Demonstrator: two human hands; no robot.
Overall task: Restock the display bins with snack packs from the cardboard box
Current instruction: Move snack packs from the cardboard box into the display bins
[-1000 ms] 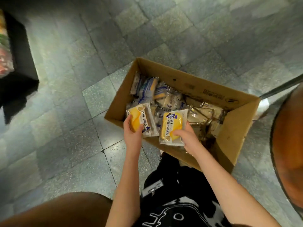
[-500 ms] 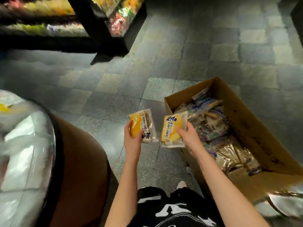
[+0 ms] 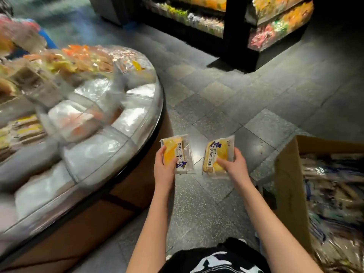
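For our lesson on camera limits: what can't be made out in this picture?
Head view:
Bin contents: motion blur.
Box: cut by right edge, contents blurred.
Left pack, right pack print: too small, blurred.
Shelves: dark, blurred.

One wide-angle camera on the person's head faces forward and down along both forearms, with the left hand [image 3: 164, 169] and left snack pack [image 3: 177, 148] and the right hand [image 3: 236, 167] and right snack pack [image 3: 216, 152] close below centre. The round display bin [image 3: 157, 107] looms near at 9 o'clock, the cardboard box [image 3: 289, 184] is cropped at 4 o'clock, and dark shelves [image 3: 275, 32] stand far at 1 o'clock.
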